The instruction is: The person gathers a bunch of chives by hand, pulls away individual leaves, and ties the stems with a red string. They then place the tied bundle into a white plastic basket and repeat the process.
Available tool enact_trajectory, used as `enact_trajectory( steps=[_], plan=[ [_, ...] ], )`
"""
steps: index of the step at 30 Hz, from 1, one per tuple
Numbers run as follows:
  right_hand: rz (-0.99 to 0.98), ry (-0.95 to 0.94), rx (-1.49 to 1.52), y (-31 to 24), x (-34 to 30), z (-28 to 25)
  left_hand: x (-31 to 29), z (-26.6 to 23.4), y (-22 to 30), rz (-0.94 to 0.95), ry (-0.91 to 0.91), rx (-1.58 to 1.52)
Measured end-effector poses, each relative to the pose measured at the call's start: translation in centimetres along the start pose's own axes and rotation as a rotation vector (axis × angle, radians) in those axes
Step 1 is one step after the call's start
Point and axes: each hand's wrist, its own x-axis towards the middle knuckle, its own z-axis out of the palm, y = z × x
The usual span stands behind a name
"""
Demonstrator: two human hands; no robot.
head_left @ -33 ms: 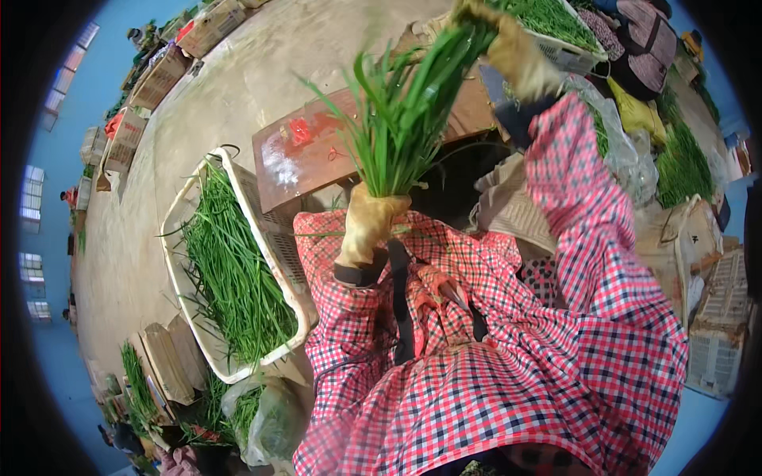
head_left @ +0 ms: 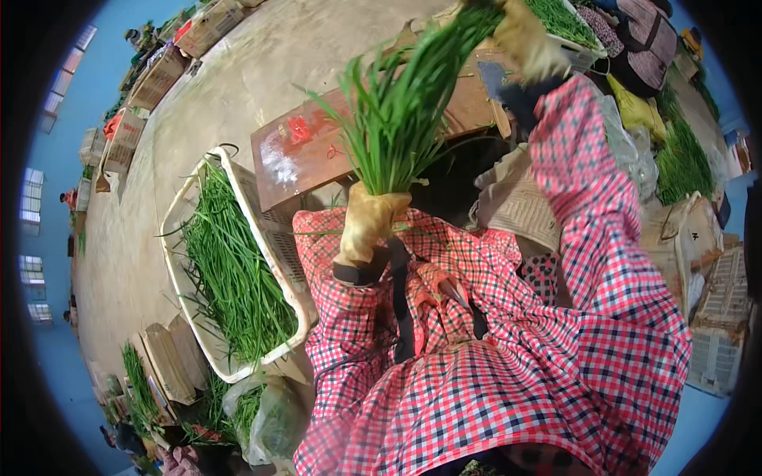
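The left hand (head_left: 371, 218), in a tan glove, holds a bunch of green leaves (head_left: 393, 131) at the bottom. The gloved right hand (head_left: 525, 40) is up by the tips. A white basket (head_left: 300, 321) full of long grass (head_left: 234, 266) sits to the left.

Two gloved hands, one bunch, two white crates of greens.
The hands numbered two, one left hand (head_left: 369, 224) and one right hand (head_left: 528, 40), with one bunch of green stalks (head_left: 401, 119) between them. There was one brown low table (head_left: 317, 135), bearing one red patch (head_left: 298, 127). White crates of greens came to two: one left crate (head_left: 274, 246) and one far right crate (head_left: 586, 55). Clear plastic bags made two, one near left bag (head_left: 278, 424) and one right bag (head_left: 627, 151). One yellow sack (head_left: 637, 111), one woven piece (head_left: 520, 206) and at least three tan crates (head_left: 159, 78), far left, were countable.
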Motion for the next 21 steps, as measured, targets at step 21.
enact_trajectory(
  steps=[21],
  plan=[
    [0.08, 0.049, -0.414, -1.0, -11.2, 16.9, -0.8, -0.1, 1.5, -0.026, 0.108, -0.177]
  ],
)
